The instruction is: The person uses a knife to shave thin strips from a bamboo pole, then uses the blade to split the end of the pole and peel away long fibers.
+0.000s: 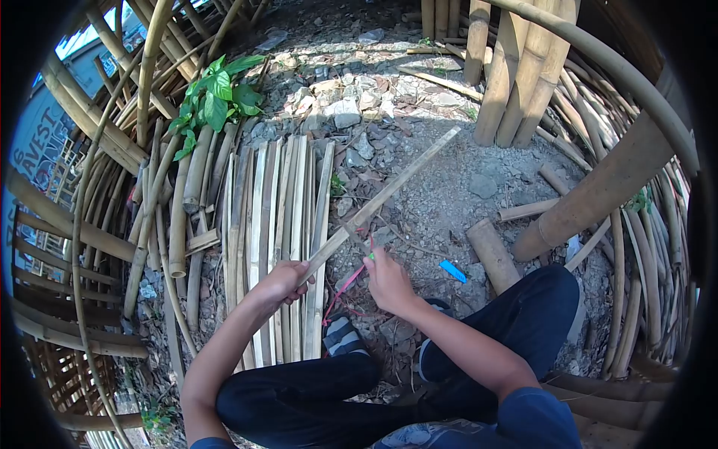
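My left hand (283, 283) is closed around the near end of a long split bamboo strip (396, 182), which slants up and away to the right. In my right hand (389, 280) is a knife (357, 238), gripped by a handle that shows a bit of green. The thin blade lies across the strip and seems to touch it a little beyond my left hand. A pink ribbon (345, 288) hangs down beside my right hand. Under my left forearm lies a row of split bamboo strips (262, 202), side by side on the ground.
A blue object (452, 271) and a short bamboo piece (493, 254) lie to the right. Thick bamboo poles (516, 82) stand at the upper right, near a leaning pole (591, 194). Bamboo stacks flank both sides. A leafy plant (217, 97) and rubble (344, 112) are farther off.
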`<state>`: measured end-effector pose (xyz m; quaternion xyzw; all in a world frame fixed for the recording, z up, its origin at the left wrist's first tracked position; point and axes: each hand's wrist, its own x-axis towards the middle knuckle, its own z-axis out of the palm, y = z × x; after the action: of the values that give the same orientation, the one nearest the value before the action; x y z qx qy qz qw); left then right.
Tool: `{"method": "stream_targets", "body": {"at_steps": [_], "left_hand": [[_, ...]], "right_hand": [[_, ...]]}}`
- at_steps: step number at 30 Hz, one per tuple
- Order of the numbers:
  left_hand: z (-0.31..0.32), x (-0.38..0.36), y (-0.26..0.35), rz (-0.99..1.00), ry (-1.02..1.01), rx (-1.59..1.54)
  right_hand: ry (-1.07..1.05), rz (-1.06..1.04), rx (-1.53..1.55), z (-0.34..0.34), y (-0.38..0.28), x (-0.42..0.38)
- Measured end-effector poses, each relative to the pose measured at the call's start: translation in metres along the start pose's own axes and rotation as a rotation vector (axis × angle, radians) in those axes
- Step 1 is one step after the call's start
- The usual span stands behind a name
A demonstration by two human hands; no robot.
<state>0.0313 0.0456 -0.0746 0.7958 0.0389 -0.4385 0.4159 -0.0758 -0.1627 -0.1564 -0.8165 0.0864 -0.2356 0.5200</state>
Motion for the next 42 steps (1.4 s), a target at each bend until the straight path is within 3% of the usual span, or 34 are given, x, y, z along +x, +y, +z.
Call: {"method": "stream_targets", "body": {"at_steps": [2,3,5,8,13,19,21,26,31,34,40,42], "left_hand": [[-0.001,0.003,-0.002,-0.02,-0.049,-0.045],[0.0,0.002,-0.001,-0.021,-0.058,-0.039],[0.001,0.002,-0.004,-0.021,-0.037,-0.015],[0.003,0.0,0.001,0.003,0.001,0.038],[0.002,0.012,-0.014,0.151,0.074,0.197],[0.002,0.009,-0.017,0.266,0.131,0.426],[0.005,0.002,-0.01,0.266,0.123,0.468],[-0.011,-0.029,0.012,0.225,0.171,0.59],[-0.027,-0.095,0.055,0.232,0.414,1.001],[-0.026,-0.118,0.062,0.212,0.526,1.041],[-0.014,-0.123,0.034,0.347,0.597,1.248],[-0.006,-0.131,0.037,0.379,0.63,1.32]], "right_hand": [[-0.426,0.348,-0.226,-0.001,0.0,0.008],[-0.424,0.35,-0.221,-0.002,-0.002,0.01],[-0.194,0.161,-0.12,-0.005,-0.007,0.011],[-0.004,0.088,-0.111,-0.01,0.001,0.017],[0.032,0.508,-0.264,-0.021,0.03,0.026],[-0.104,0.489,-0.22,-0.025,0.03,0.025],[-0.043,0.521,-0.218,-0.025,0.037,0.028],[-0.025,0.535,-0.139,-0.036,0.103,0.038],[0.205,0.668,-0.211,-0.047,0.114,0.038],[0.369,0.692,-0.099,-0.041,0.112,0.038],[0.073,0.614,-0.217,-0.029,0.08,0.032],[0.068,0.624,-0.233,-0.03,0.087,0.03]]}}
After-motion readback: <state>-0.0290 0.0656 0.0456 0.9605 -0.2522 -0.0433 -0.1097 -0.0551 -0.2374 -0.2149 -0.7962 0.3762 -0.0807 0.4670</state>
